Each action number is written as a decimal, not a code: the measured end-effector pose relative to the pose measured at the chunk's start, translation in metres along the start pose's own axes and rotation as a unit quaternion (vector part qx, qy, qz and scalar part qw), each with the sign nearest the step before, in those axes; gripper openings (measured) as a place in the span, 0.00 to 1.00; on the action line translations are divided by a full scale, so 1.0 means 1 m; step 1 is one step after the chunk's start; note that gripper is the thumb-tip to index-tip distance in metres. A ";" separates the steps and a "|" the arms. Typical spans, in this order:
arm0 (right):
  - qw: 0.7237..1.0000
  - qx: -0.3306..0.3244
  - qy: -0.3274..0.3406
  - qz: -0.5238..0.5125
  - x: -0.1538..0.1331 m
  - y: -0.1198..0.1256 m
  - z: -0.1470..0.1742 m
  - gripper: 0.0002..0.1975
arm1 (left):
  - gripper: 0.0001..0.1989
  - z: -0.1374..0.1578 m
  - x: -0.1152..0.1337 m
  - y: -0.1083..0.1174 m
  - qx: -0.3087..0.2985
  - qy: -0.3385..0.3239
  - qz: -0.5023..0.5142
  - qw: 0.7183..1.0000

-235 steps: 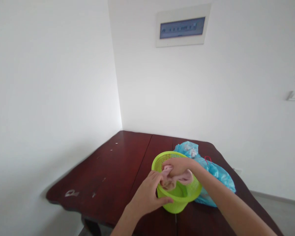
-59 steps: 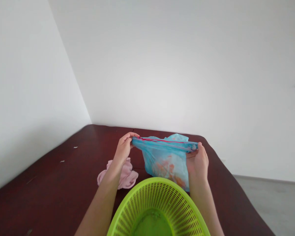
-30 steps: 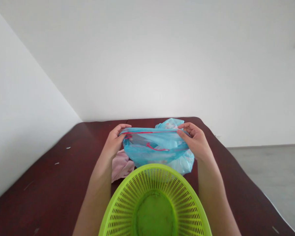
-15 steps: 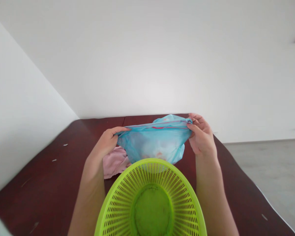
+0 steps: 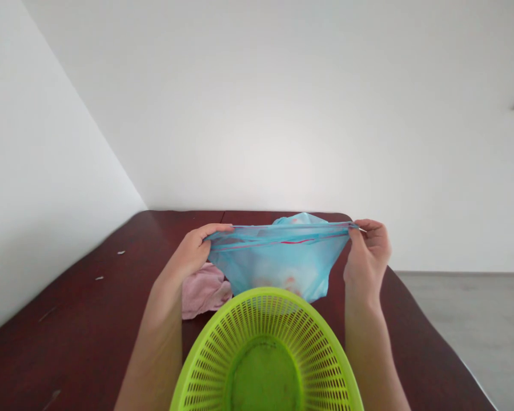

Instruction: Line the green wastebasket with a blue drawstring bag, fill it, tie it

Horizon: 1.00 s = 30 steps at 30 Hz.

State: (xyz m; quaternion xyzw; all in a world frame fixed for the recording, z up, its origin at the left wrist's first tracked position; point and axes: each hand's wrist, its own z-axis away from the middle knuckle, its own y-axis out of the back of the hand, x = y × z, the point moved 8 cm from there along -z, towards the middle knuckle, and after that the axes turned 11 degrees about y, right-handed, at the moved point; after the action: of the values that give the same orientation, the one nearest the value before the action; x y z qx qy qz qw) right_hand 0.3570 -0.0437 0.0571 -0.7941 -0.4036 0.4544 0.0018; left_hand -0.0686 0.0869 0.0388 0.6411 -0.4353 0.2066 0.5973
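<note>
A translucent blue plastic bag point(image 5: 278, 260) is stretched wide between my two hands, with pale and reddish contents showing faintly through it. My left hand point(image 5: 197, 248) pinches the left end of its rim, thumb along the top edge. At the opposite end, my right hand point(image 5: 368, 242) grips the rim between thumb and fingers. In front of the bag, between my forearms, stands a green slotted plastic basket point(image 5: 263, 371) with nothing in it. A crumpled pink cloth point(image 5: 205, 291) lies beside the bag, below my left hand.
Everything rests on a dark red tabletop point(image 5: 89, 331), with small white scraps point(image 5: 120, 252) on its left side. White walls point(image 5: 257, 114) rise behind and to the left. Grey floor point(image 5: 462, 308) shows past the right edge.
My right hand has moved outward to the right, pulling the bag's rim longer and straighter. The view has tilted slightly upward.
</note>
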 end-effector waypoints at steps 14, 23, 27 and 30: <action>0.926 -0.065 -0.296 -0.223 0.044 -0.019 0.011 0.19 | 0.51 0.007 -0.009 -0.021 -0.045 -0.001 -0.097 0.994; 0.916 -0.227 -0.289 -0.161 0.000 -0.043 0.031 0.26 | 0.28 0.023 -0.005 0.000 0.054 0.017 -0.165 0.985; 0.910 -0.240 -0.291 -0.170 -0.001 -0.052 0.036 0.27 | 0.10 0.022 0.038 -0.018 0.025 -0.030 -0.108 0.993; 0.901 -0.283 -0.294 -0.150 0.013 -0.060 0.044 0.27 | 0.12 0.018 0.059 -0.056 -0.110 -0.050 -0.024 0.992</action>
State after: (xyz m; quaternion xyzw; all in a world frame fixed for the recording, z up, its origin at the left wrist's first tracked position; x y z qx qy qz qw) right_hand 0.2900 -0.0107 0.0444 -0.5219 -0.6118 0.5278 -0.2735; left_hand 0.0036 0.0467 0.0484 0.5915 -0.4689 0.1113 0.6465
